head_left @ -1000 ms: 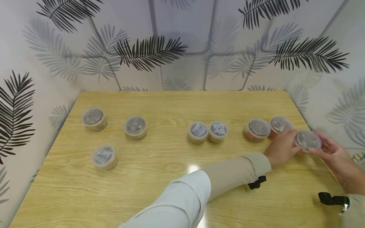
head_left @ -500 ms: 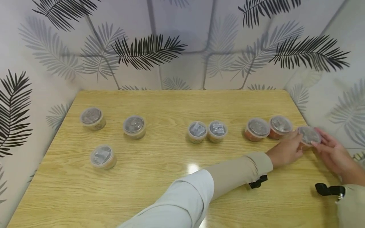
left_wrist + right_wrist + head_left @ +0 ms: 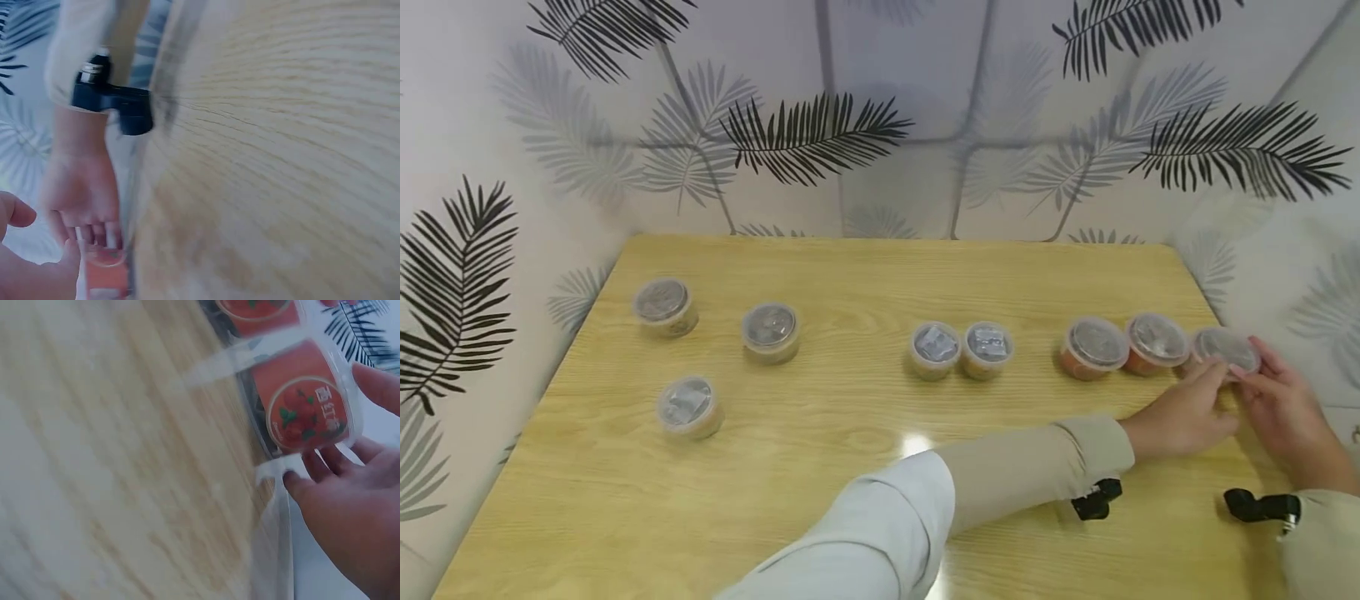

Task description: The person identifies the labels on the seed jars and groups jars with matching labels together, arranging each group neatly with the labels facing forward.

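Cradling a small lidded cup [image 3: 1227,350] at the right edge of the frame, just beside 2 red cups [image 3: 1157,340] in the same row, low over or on the table [image 3: 850,275], contact not being clear. Pinching it with the right hand [image 3: 1281,408], thumb on the far side and gently curled fingers [image 3: 315,465] on the near side; touching its left flank with the left hand [image 3: 1187,412], fingers fairly straight and narrow. Judging it wise here to be gripping by the firm wall rather than by the thin lid rim, staying level so the contents are not shifting, and leaving a sliver of room so the neighbouring cup is not being nudged. Showing, in the right wrist view, clear, glossy, thin-walled plastic, round and squat, with a red printed label [image 3: 306,406] bearing what looks like a fruit picture. Lying further left, mid-frame, 2 touching cups [image 3: 961,350] with silvery contents, and at the left 3 scattered cups [image 3: 770,329] with darker fill. Gleaming underneath, smooth pale wood-grain laminate; surrounding it, leaf-print wall panels [image 3: 805,137].
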Demonstrator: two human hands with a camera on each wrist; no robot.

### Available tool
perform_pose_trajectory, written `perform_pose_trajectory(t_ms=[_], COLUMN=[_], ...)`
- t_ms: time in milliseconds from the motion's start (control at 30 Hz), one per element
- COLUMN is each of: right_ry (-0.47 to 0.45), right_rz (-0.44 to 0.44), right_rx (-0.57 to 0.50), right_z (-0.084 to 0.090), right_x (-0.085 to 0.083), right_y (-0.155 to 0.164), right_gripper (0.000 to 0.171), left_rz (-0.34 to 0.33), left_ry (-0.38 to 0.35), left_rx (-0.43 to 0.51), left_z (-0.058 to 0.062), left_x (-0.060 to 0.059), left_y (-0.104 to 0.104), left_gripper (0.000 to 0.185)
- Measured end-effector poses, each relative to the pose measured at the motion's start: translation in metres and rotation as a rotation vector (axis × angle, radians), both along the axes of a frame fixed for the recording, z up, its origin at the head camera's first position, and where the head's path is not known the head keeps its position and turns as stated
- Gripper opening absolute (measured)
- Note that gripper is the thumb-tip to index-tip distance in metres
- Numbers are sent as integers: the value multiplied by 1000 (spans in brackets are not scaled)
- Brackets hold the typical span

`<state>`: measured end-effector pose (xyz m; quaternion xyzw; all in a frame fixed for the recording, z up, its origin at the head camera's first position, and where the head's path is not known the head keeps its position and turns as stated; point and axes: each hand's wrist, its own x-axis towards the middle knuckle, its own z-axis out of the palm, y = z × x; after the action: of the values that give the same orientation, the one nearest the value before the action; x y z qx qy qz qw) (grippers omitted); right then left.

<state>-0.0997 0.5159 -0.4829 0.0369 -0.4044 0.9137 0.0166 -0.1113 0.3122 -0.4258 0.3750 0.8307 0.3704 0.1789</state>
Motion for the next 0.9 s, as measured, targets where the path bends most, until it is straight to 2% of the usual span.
perform_pose_trajectory(t_ms=[67, 167, 200, 267, 300, 367, 433, 500, 533, 600, 733, 900], right_ry=[-52, -166, -214, -285, -311, -289, -223, -141, -94, -8, 182, 368], right_rz=[-117, -325, -388, -500, -547, -620, -651, -617, -584, -501, -354, -204], right_rx=[228, 794, 951, 1152, 1195, 1148, 1003, 882, 875, 878, 1042, 998], right_z=[3, 2, 4, 13, 23, 51, 79, 100, 106, 113, 115, 108], right_x=[2, -1, -4, -10, -11, -12, -9, -5, -3, -2, -6, -5], right_y=[-1, 5, 5, 0, -11, -45, -85, -121, -137, -164, -211, -268], right_gripper=[63, 63, 61, 56, 53, 48, 43, 39, 38, 36, 37, 36], left_rz=[-24, -75, -88, -109, -109, -107, -105, -98, -90, -61, 47, 211], left_ry=[3, -36, -34, -49, -56, -38, -22, 13, 38, 90, 137, 175], left_rx=[38, 145, 176, 226, 239, 277, 320, 367, 396, 446, 542, 576], left_z=[10, 29, 36, 49, 55, 66, 74, 80, 82, 84, 82, 70], left_x=[0, -2, -4, -7, -8, -10, -11, -12, -12, -13, -11, -4], left_y=[-11, -34, -42, -62, -73, -98, -127, -157, -173, -205, -271, -348], left_gripper=[64, 64, 62, 62, 60, 56, 51, 47, 45, 41, 37, 34])
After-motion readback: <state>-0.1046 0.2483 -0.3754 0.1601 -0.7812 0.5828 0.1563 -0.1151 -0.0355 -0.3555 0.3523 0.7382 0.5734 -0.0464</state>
